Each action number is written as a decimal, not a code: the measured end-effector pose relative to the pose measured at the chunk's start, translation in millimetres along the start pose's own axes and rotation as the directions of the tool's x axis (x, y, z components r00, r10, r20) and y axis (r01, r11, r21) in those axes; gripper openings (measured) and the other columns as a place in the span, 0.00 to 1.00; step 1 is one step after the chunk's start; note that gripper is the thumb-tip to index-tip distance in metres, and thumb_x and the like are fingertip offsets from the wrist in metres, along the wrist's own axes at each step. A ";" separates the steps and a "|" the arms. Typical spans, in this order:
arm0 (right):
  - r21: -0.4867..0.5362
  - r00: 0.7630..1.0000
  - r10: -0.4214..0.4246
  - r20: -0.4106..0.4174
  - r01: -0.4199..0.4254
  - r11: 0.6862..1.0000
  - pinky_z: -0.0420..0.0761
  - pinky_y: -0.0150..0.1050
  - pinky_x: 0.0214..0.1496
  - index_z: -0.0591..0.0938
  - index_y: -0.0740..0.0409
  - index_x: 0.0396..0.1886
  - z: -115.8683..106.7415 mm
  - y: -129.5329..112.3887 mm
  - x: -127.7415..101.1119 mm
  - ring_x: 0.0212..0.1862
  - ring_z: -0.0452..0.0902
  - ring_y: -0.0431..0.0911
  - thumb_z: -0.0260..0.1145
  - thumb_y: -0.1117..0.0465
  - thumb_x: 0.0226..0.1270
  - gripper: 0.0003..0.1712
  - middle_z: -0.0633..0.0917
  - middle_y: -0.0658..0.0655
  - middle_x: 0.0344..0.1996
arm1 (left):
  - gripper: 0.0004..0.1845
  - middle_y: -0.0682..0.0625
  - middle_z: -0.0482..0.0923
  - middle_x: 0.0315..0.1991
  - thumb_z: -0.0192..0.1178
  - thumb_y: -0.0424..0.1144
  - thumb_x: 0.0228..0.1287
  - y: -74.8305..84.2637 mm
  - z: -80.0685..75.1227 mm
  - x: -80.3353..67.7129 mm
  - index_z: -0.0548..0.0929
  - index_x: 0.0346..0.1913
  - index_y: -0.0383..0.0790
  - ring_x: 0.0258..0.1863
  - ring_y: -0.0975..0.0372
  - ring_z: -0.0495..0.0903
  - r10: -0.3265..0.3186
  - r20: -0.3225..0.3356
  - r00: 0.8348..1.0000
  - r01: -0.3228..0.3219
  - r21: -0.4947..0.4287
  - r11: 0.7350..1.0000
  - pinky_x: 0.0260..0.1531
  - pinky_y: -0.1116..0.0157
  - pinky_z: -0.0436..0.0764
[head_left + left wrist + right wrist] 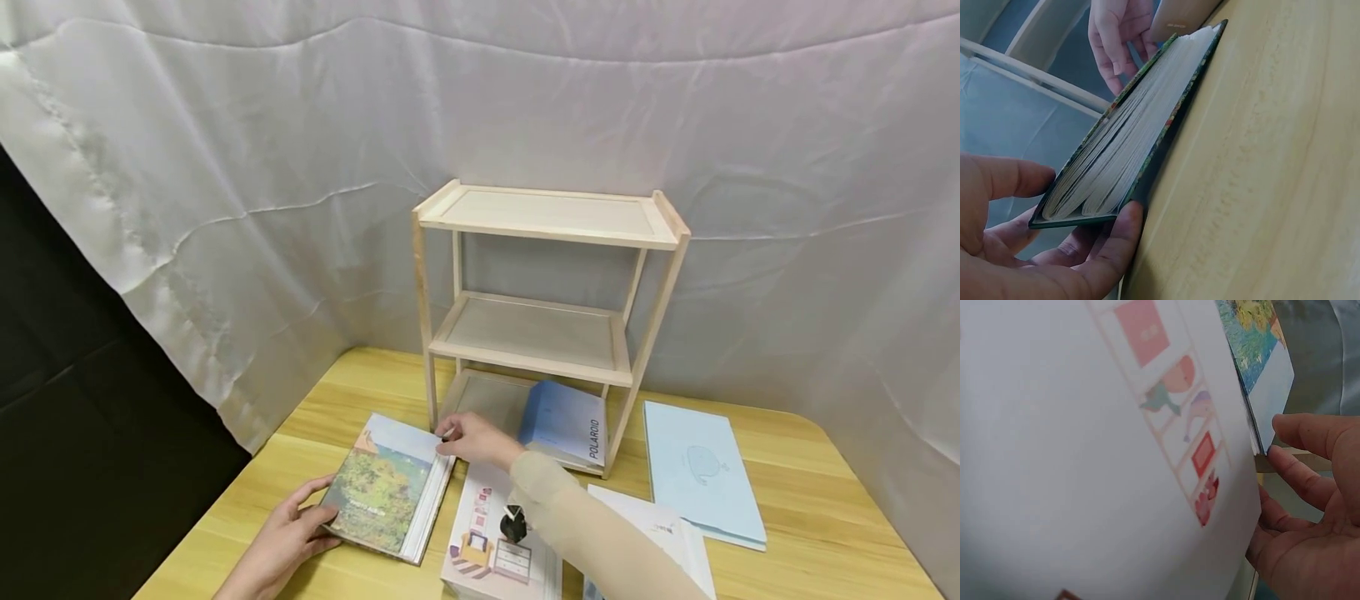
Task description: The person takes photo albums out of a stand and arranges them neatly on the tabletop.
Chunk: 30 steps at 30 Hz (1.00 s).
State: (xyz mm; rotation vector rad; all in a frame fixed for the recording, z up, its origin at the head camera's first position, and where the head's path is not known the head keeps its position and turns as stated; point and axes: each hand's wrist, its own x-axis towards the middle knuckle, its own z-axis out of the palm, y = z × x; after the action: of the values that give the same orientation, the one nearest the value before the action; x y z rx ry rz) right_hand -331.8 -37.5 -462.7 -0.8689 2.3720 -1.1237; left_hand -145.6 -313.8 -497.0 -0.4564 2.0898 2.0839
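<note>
A thick hardcover book (pixel 378 496) with a painted landscape cover lies at the left of the table, its page edges showing. My left hand (pixel 294 527) grips its near left corner. The left wrist view shows the thumb on one cover of the book (pixel 1129 131) and fingers on the other. At the far right corner my right hand (pixel 480 437) pinches the book between thumb and fingertip, as the right wrist view also shows. Below my right forearm is a white illustrated box or thick book (pixel 480 546), partly hidden by the sleeve.
Behind stands a pale wooden three-tier shelf (pixel 525 354). A blue POLAROID book or folder (pixel 562 421) lies on its bottom tier. To the right are a light blue booklet (pixel 701 467) and a white booklet (pixel 690 542), partly covered by the sleeve. Grey curtain hangs behind.
</note>
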 end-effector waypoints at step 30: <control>-0.102 1.000 0.015 -0.016 -0.016 0.995 0.84 0.43 0.52 0.86 0.59 0.54 7.7 1.1 0.7 0.49 0.81 0.47 0.75 0.62 0.71 0.14 0.87 0.57 0.45 | 0.35 0.24 0.76 0.68 0.64 0.26 0.74 -6.5 11.7 3.9 0.66 0.81 0.33 0.57 0.49 0.86 0.060 -0.153 0.986 -0.031 0.188 0.982 0.51 0.51 0.90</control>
State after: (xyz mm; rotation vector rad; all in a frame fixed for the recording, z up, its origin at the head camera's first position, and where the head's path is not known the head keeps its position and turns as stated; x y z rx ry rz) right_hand -328.4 -41.7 -468.4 -0.8769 2.4628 -1.0136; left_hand -148.4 -302.5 -504.6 -0.5679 2.3784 1.9085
